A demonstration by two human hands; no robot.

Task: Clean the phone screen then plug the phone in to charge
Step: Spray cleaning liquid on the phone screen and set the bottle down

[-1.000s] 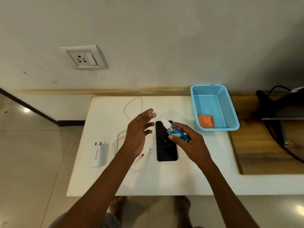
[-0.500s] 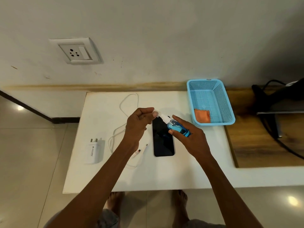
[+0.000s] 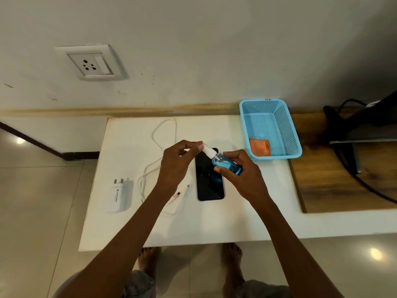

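Surface: we see a white table [image 3: 214, 224] against a pale wall, beside a wooden counter [image 3: 343, 190].
Wall fitting: a socket plate [image 3: 92, 63] sits on the wall, above the table's far left corner.
Phone: the phone [image 3: 210, 183] lies flat, screen up (dark), near the table's centre.
Spray bottle: the spray bottle [image 3: 227, 163] of blue liquid is held tilted above the phone's far end.
Right hand: the right hand [image 3: 242, 175] grips the bottle body, fingers curled round it.
Left hand: the left hand [image 3: 178, 164] pinches the white cap [image 3: 209, 150] between thumb and fingertips.
Cable: the white cable [image 3: 159, 147] lies looped left of the phone, its plug ends just beside the phone.
Charger: the white charger [image 3: 118, 195] lies near the table's left edge.
Basket: we note a blue basket [image 3: 287, 125] at the far right corner, holding an orange cloth [image 3: 260, 146].
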